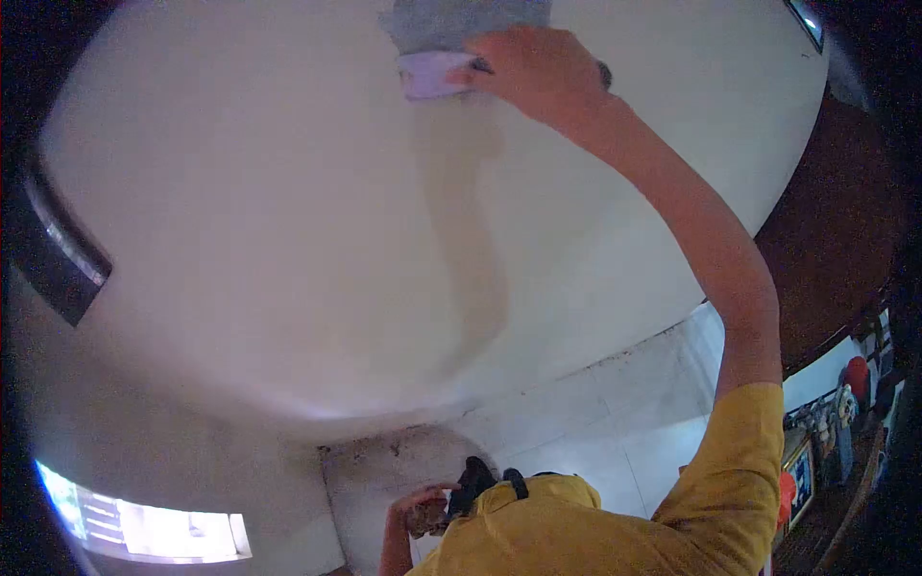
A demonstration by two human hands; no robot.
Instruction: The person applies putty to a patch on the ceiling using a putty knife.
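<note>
Up at the top of the view, my right hand [538, 72] is closed around a pale lilac-white flat piece [432, 75] with a small dark part under the fingers. That piece lies against the broad off-white wall [240, 211]. Just above it, the wall has a grey patch [471, 21]. A dark bit shows by my right wrist; what it is I cannot make out. Low in the view, close to my body, my left hand [425, 504] has its fingers bent around something brownish and blurred, partly hidden.
A dark curved fixture [67, 245] sits at the left. Bright window panes [158, 523] are at lower left. The tiled floor [595, 413] has a stained edge along the wall. A dark brown panel [836, 211] and a cluttered shelf with a framed picture [799, 480] stand at right.
</note>
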